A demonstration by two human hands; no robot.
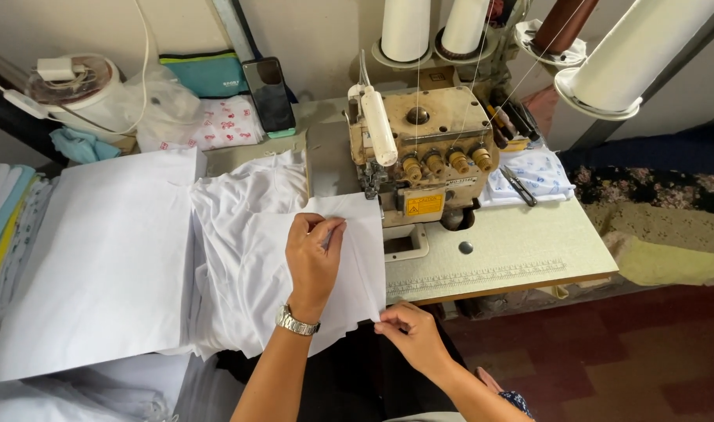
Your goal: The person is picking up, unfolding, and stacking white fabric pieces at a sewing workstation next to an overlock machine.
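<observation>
Far left, a stack of flat white fabric sheets (99,258) covers that end of the worktop (521,242), with a tape roll (79,90) and a clear plastic bag (165,105) behind it by the wall. Moving in, there's a dark phone (268,94) propped upright against the wall, and below it a rumpled white garment (247,195) bunched beside the flat stack. Now the action: the left hand (314,262), metal watch (297,321) on the wrist, lies palm down on a white fabric piece (349,273), fingers (329,230) close together and pressing the cloth flat near its top edge. That piece lies over the garment, reaching up to the foot of the machine. Just right and lower, the right hand (411,332) pinches the bottom right corner of the same piece at the worktop's near edge, fingers narrow and closed on the cloth. Behind stands the beige overlock sewing machine (419,152), four tension knobs across its front. White thread cones (408,27) rise above it. Furthest right, scissors (518,184) lie on a printed cloth (540,172).
</observation>
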